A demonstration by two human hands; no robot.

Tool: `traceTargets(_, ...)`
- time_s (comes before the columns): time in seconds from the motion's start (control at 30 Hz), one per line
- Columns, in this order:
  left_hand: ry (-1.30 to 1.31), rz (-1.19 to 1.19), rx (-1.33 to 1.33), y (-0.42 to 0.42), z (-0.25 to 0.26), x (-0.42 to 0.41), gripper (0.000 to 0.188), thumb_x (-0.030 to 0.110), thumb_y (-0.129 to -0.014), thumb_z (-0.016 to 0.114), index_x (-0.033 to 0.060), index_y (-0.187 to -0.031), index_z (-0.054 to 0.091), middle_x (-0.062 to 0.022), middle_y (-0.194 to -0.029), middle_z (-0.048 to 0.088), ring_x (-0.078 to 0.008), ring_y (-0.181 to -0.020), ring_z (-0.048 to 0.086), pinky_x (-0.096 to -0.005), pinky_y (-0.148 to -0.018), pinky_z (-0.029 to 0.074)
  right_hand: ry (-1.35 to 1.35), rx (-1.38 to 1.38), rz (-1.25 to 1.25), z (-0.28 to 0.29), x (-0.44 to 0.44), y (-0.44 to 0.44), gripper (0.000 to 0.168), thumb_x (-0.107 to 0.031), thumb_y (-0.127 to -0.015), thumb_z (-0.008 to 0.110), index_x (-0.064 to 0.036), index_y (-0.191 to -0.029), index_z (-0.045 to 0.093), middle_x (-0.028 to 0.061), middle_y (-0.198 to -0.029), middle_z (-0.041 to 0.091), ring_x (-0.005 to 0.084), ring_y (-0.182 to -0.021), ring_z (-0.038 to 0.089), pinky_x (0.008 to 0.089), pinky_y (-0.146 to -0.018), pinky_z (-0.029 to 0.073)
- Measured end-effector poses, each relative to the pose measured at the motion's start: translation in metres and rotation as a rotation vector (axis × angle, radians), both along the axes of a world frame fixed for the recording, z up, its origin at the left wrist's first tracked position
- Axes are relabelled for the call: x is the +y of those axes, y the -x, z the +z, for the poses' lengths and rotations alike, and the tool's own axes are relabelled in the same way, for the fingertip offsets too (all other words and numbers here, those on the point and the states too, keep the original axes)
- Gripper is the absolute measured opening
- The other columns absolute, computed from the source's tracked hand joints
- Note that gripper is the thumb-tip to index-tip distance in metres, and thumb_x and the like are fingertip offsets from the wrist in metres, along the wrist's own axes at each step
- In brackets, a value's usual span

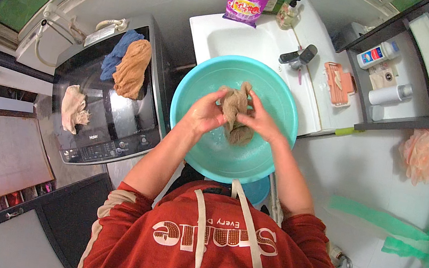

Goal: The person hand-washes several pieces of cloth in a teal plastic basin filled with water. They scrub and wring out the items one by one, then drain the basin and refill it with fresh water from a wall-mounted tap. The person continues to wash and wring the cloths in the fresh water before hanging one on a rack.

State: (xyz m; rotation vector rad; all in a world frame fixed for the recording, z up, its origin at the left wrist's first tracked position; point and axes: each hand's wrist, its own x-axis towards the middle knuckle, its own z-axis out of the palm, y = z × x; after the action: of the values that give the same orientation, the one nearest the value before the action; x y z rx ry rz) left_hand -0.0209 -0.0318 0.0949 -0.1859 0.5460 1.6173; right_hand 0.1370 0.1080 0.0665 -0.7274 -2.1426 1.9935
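Observation:
Over a large turquoise plastic basin, both my hands hold a wet, bunched brown cloth. My left hand grips its left side in the picture, while my right hand holds the other side with thumb and fingers. Which hand is which follows the arms as seen from above. The cloth's lower end hangs towards the basin's bottom, where a little water seems to lie. A blue cloth and an orange-brown cloth lie bunched on the washing machine lid, with a pale pink cloth nearer its left edge.
The basin rests partly over a white sink with a faucet. Behind stand a purple detergent bag and a pump bottle. A coral soap rack and shelf with bottles are at right. A blue basin sits below.

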Motion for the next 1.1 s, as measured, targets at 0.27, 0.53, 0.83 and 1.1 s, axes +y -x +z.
traceTargets(0.27,0.263,0.227,0.061,0.018,0.004,-0.023,0.04,0.01,-0.085,0.065,0.0062,-0.123,0.051,-0.0151,-0.122,0.049,-0.0326,-0.116,0.052,-0.0465,-0.1,0.045,-0.403,-0.447,0.271,0.022,0.036,-0.013,0.035,-0.025,-0.079,0.075,-0.001,-0.099,0.059,0.0045,-0.088,0.063,0.0152,-0.079,0.054,0.0304,-0.068,0.044)
traceTargets(0.53,0.199,0.267,0.001,0.034,-0.002,-0.032,0.04,0.008,-0.084,0.064,0.004,-0.121,0.049,-0.0156,-0.119,0.047,-0.0302,-0.112,0.053,-0.0421,-0.097,0.05,0.666,0.225,-0.155,0.052,0.027,-0.002,0.039,-0.016,-0.092,0.058,-0.003,-0.127,0.047,0.0107,-0.121,0.055,0.0193,-0.11,0.056,0.0337,-0.094,0.047)
traceTargets(0.83,0.048,0.043,0.021,0.004,0.016,-0.024,0.046,0.02,-0.091,0.059,0.003,-0.131,0.042,-0.0208,-0.129,0.045,-0.0335,-0.12,0.049,-0.0439,-0.101,0.049,0.501,-0.09,0.075,0.023,-0.007,0.004,0.08,-0.015,-0.082,0.071,-0.008,-0.148,0.027,0.0172,-0.135,0.049,0.0255,-0.126,0.048,0.0377,-0.096,0.047)
traceTargets(1.1,0.141,0.029,0.151,0.031,0.01,-0.037,0.053,0.028,-0.089,0.061,-0.0018,-0.129,0.044,-0.0217,-0.126,0.049,-0.0338,-0.119,0.052,-0.0451,-0.101,0.047,-0.583,-0.218,0.114,0.079,-0.005,0.014,0.058,-0.009,-0.073,0.068,-0.006,-0.128,0.051,0.0146,-0.116,0.062,0.025,-0.109,0.06,0.0358,-0.093,0.048)
